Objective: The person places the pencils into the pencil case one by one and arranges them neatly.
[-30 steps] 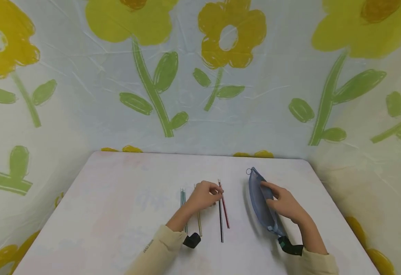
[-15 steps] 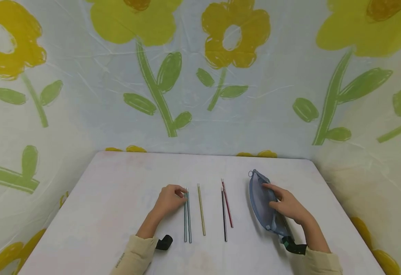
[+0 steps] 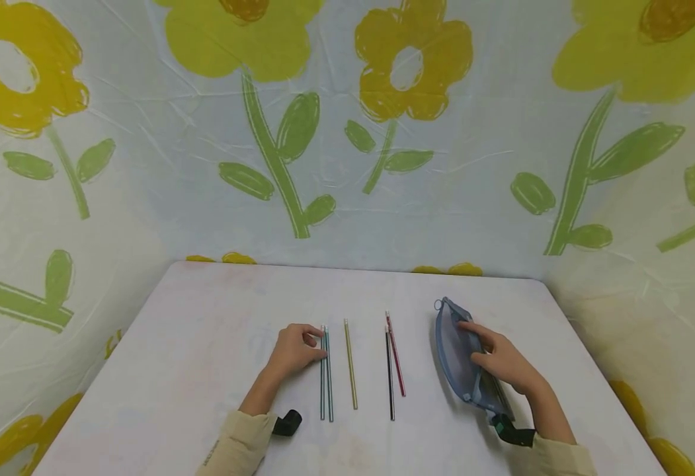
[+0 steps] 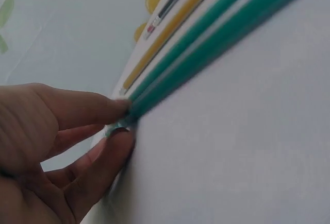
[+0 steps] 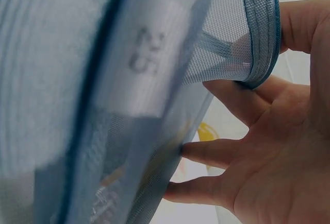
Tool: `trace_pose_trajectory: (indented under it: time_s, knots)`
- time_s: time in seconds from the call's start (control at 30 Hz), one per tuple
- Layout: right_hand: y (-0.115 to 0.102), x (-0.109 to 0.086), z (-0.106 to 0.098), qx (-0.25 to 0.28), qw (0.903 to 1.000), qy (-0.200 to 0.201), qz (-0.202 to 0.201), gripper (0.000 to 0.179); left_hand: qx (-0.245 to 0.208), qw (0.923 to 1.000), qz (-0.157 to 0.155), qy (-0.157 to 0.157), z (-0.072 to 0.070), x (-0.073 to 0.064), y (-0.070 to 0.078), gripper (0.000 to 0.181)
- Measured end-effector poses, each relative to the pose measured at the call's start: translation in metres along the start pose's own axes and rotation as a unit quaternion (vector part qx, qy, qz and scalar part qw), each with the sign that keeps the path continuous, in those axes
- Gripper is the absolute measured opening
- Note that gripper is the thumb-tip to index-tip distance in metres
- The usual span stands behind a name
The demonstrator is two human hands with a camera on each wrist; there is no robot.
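Two teal pencils [image 3: 330, 390] lie side by side on the table, seen large in the left wrist view. My left hand [image 3: 292, 350] reaches their far ends, thumb and a bent finger [image 4: 108, 167] pinching there. On the right, a blue mesh pencil case [image 3: 457, 357] leans with its zip opening towards the left. My right hand [image 3: 504, 357] grips the case's edge, and the right wrist view shows its fingers [image 5: 216, 152] spread against the mesh. A yellow pencil [image 3: 350, 363], a black pencil [image 3: 390, 377] and a red pencil [image 3: 396, 360] lie between the hands.
The white table [image 3: 234, 297] ends at a flower-printed cloth [image 3: 460, 218] that stands behind and at both sides. A white label [image 5: 139, 59] marked 25 shows on the case. Black wrist mounts [image 3: 287, 423] protrude below the sleeves.
My left hand has gone left from the black and red pencils to the teal pair; its thumb has since shifted towards me. The right hand stays at the case.
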State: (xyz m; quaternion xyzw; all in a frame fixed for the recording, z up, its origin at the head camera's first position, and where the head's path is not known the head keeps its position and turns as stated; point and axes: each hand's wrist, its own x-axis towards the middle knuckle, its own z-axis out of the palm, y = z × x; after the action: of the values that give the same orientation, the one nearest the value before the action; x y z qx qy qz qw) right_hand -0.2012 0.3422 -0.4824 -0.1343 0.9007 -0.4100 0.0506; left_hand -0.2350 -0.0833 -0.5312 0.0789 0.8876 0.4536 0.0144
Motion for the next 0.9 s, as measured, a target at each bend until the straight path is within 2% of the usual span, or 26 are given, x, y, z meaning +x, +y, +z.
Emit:
trace_pose_trajectory:
  time_s: [0.17, 0.3, 0.47, 0.73, 0.9]
  knots:
    - [0.0001, -0.0007, 0.0012, 0.002, 1.0, 0.004, 0.002, 0.06, 0.013, 0.9999, 0.003, -0.001, 0.0003, -0.0018, 0.0057, 0.024]
    - [-0.0013, -0.001, 0.0015, 0.001, 1.0, 0.004, 0.007, 0.061, 0.03, 0.9995, -0.008, -0.002, -0.0004, -0.0033, 0.0079, 0.018]
    - [-0.0026, -0.0011, 0.0009, 0.004, 1.0, 0.006, 0.007, 0.061, 0.031, 0.9994, -0.012, -0.004, -0.0009, -0.0034, 0.0072, 0.023]
    - [-0.0044, -0.0002, 0.0036, -0.004, 0.9998, 0.004, 0.021, 0.061, -0.018, 0.9994, -0.028, 0.002, -0.0016, -0.0042, 0.0001, 0.018]
    - [-0.007, 0.0007, 0.0054, -0.011, 0.9995, 0.004, 0.029, 0.061, -0.075, 0.9963, -0.039, -0.018, -0.0041, -0.0028, -0.0015, 0.018]
